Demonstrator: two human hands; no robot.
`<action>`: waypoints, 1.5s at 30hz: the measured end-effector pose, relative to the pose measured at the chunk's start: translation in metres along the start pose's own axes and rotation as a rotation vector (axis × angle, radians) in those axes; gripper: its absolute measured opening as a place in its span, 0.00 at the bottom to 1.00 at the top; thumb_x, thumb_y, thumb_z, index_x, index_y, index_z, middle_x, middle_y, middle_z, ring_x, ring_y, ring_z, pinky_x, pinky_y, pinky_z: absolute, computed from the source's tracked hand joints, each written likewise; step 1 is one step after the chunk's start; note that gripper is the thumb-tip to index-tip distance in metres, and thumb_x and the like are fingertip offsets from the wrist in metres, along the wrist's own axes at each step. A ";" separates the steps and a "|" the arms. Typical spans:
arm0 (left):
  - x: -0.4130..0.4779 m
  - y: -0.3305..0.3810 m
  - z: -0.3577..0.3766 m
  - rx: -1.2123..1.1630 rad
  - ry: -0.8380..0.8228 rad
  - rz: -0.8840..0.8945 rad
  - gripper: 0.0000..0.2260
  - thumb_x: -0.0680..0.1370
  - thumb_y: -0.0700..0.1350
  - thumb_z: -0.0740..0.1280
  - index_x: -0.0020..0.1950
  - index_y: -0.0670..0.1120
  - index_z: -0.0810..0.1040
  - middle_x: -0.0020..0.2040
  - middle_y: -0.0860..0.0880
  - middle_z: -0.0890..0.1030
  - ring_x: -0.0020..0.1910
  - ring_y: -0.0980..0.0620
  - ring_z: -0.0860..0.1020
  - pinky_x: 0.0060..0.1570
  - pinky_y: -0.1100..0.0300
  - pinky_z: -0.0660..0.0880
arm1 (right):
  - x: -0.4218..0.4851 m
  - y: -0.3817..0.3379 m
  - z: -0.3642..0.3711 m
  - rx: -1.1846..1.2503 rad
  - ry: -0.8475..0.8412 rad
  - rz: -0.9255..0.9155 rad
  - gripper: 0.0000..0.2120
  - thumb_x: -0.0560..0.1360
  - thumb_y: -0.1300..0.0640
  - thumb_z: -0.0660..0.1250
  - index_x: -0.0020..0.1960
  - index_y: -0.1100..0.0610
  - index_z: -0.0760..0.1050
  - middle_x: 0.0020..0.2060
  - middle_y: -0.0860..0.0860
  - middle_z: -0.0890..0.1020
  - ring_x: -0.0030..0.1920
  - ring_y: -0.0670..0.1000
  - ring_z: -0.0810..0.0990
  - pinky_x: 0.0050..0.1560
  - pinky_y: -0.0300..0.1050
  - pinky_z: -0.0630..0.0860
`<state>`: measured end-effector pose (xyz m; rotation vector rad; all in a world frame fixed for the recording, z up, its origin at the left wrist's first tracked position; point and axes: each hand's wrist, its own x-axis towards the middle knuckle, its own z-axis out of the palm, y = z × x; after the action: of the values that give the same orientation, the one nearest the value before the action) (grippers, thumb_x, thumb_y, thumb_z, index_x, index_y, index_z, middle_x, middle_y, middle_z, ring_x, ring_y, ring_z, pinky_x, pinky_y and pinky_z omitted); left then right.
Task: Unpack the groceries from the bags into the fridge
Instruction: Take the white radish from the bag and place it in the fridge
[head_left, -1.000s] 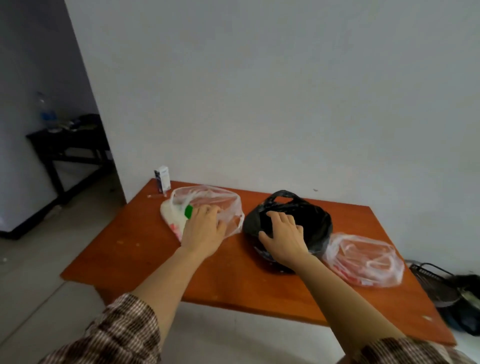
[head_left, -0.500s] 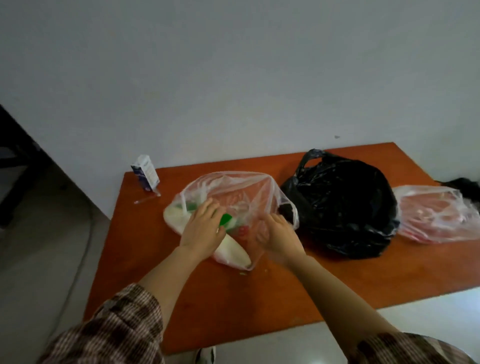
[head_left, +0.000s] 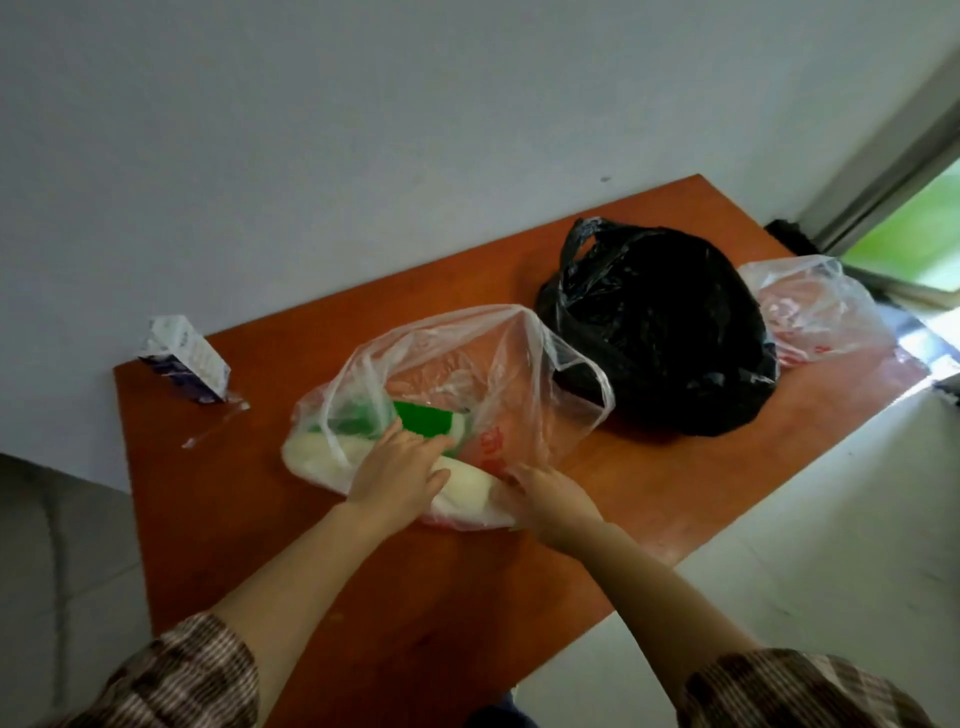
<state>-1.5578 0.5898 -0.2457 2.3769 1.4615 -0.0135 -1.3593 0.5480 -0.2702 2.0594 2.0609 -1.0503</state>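
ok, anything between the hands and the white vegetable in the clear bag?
Apparently the film of the clear bag: left hand and right hand touch the white vegetable from outside; the bag's mouth opens on the far side. Nothing else visible.

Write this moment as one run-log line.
left hand rests on long white vegetable in clear plastic bag | right hand pinches that bag's edge | black bag, second clear bag: sit on table | fridge: not in view

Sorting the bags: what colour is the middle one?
The middle bag is black; head view shows it.
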 end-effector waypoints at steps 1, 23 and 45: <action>-0.002 -0.003 -0.002 -0.014 -0.028 0.016 0.19 0.79 0.52 0.63 0.70 0.52 0.70 0.65 0.52 0.76 0.67 0.52 0.70 0.73 0.56 0.49 | 0.000 0.002 -0.001 -0.011 -0.009 0.004 0.20 0.77 0.40 0.57 0.62 0.49 0.73 0.55 0.50 0.79 0.53 0.53 0.77 0.51 0.50 0.75; 0.004 -0.006 -0.001 0.210 -0.414 0.197 0.25 0.69 0.54 0.71 0.62 0.49 0.71 0.58 0.49 0.76 0.57 0.48 0.74 0.49 0.53 0.74 | 0.003 0.004 -0.009 -0.214 -0.148 -0.160 0.26 0.70 0.40 0.69 0.66 0.48 0.72 0.63 0.50 0.67 0.65 0.53 0.63 0.65 0.55 0.64; 0.026 0.010 -0.150 -1.147 0.386 -0.254 0.27 0.63 0.50 0.79 0.59 0.46 0.78 0.53 0.50 0.82 0.49 0.50 0.82 0.45 0.55 0.80 | -0.009 -0.071 -0.147 0.977 0.231 -0.151 0.10 0.75 0.61 0.66 0.54 0.57 0.81 0.50 0.55 0.84 0.52 0.53 0.82 0.60 0.58 0.76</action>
<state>-1.5631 0.6532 -0.1072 1.2796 1.3415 0.9783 -1.3600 0.6192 -0.1233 2.4857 2.0269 -2.2923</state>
